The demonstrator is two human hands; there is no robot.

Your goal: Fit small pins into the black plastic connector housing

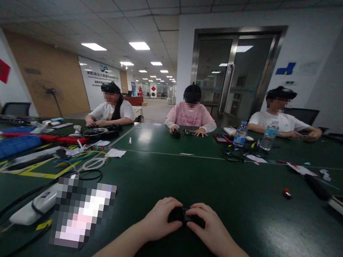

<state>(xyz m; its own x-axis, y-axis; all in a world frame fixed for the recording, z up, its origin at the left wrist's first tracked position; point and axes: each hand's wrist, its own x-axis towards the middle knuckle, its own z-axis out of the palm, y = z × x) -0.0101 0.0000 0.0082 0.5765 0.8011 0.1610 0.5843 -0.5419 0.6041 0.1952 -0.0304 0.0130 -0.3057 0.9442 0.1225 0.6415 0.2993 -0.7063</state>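
Close in front of me, just over the green tabletop [230, 185], both hands meet around a small dark object. My left hand [158, 220] has its fingers and thumb curled on the left end of this small black object [183, 214]. From the other side, my right hand [212, 230] grips its right end between thumb and fingers. A narrow middle part shows between the fingertips; the rest is covered, so its exact kind cannot be made out.
On my left lie a white power strip [40, 205], a pixelated bright screen [86, 215], coiled cables [93, 163] and a blue tray [9, 146]. A small red-and-black item [286, 193] lies to the right. Across stand water bottles [269, 136]; three people [192, 114] sit there.
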